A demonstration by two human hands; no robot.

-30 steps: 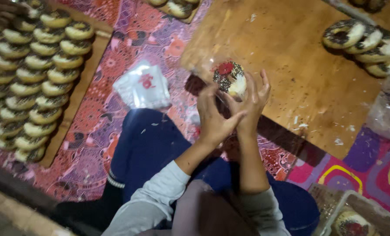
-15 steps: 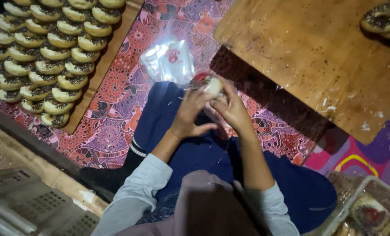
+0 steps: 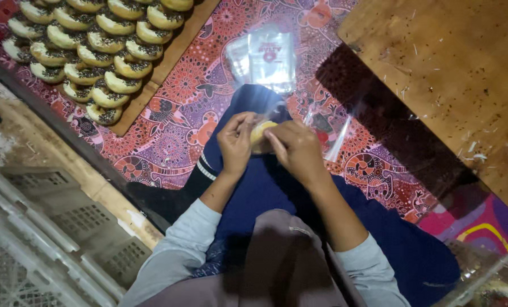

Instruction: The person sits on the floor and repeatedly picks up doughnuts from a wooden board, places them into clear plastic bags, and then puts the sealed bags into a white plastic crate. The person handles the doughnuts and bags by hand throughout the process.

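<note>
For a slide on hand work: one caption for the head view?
Both hands, left hand and right hand, hold a doughnut above the lap, near clear bags.

You have brought the doughnut [image 3: 261, 135] down from the wooden table [image 3: 453, 85] at two o'clock to your lap, both hands [image 3: 237, 142] closing over it in clear wrap [image 3: 331, 133]

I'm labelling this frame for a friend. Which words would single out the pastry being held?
Start at the wooden tray of glazed rings at top left, then drop to the dark blue lap at centre. The pastry sits between the left hand and right hand, alone, pale yellow, half hidden.
</note>
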